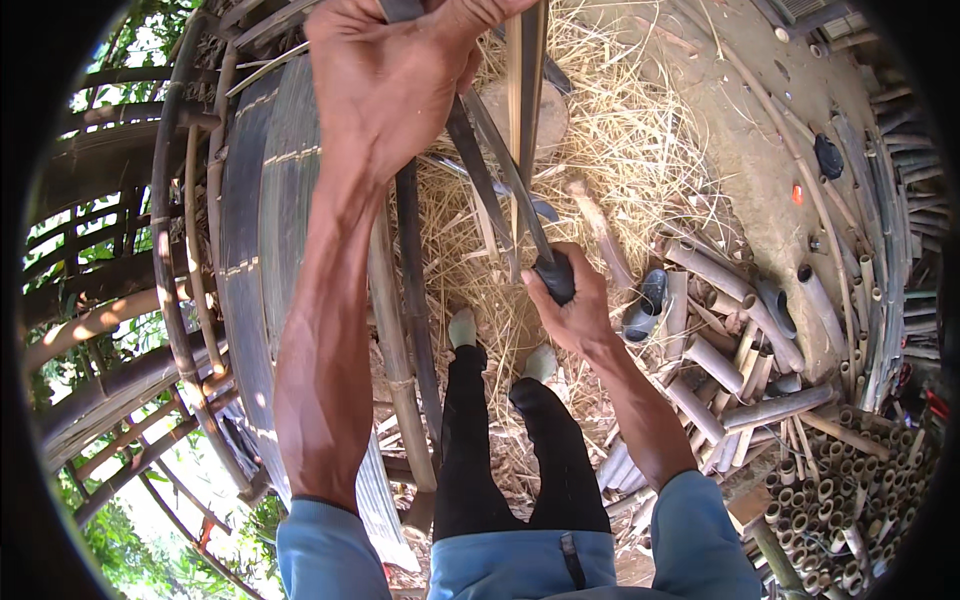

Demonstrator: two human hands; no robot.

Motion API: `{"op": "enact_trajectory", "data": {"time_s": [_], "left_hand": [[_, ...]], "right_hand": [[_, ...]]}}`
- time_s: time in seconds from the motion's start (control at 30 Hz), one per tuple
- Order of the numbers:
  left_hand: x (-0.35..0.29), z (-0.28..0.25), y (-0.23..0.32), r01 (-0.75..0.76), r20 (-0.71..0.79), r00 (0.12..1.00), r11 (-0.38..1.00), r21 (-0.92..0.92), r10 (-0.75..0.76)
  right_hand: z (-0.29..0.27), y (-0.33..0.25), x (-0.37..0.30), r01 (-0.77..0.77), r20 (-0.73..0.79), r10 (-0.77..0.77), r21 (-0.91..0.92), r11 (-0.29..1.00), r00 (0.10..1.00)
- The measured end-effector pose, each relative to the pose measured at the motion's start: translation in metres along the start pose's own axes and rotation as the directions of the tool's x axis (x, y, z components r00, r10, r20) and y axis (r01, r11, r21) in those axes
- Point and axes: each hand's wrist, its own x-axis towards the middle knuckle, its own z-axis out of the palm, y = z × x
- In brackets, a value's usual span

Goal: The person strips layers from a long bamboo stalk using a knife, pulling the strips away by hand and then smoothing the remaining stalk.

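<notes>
My left hand (385, 70) is raised at the top of the view, closed around a dark bamboo strip (472, 150) that slants down past its wrist. Lower and to the right, my right hand (580, 315) grips a long knife (512, 178) by its black handle. Its narrow blade points up and left, close beside the strip; whether they touch I cannot tell. A second, paler-edged bamboo strip (527, 90) stands nearly upright just right of the blade. Part of my left fingers is cut off by the upper edge.
Straw-like shavings (640, 150) cover the ground around a round wooden block (540, 112). Dark bamboo slats (290, 170) run along the left. Cut bamboo pieces (715, 365) and dark sandals (646, 303) lie at right, with stacked bamboo tubes (830, 510) at lower right.
</notes>
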Motion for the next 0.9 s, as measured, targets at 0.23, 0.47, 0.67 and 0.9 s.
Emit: {"op": "enact_trajectory", "data": {"time_s": [0.23,0.47,0.67,0.9], "left_hand": [[-0.013,0.008,-0.023,-0.026,0.075,0.997,0.998,0.055,0.021],[-0.026,-0.003,-0.071,0.100,-0.028,0.995,0.994,0.045,-0.099],[-0.041,0.029,-0.064,0.145,-0.074,0.988,0.971,0.193,-0.133],[-0.044,0.058,-0.076,-0.082,-0.223,0.963,0.952,0.296,0.152]], "right_hand": [[0.041,0.185,0.000,-0.343,0.348,0.556,-0.513,0.787,0.755],[0.044,0.164,0.001,-0.820,0.633,0.633,0.004,0.573,0.445],[0.036,0.186,-0.017,-0.535,0.345,0.617,-0.309,0.786,0.708],[0.021,0.190,-0.010,-0.260,0.295,0.514,-0.604,0.754,0.805]]}}
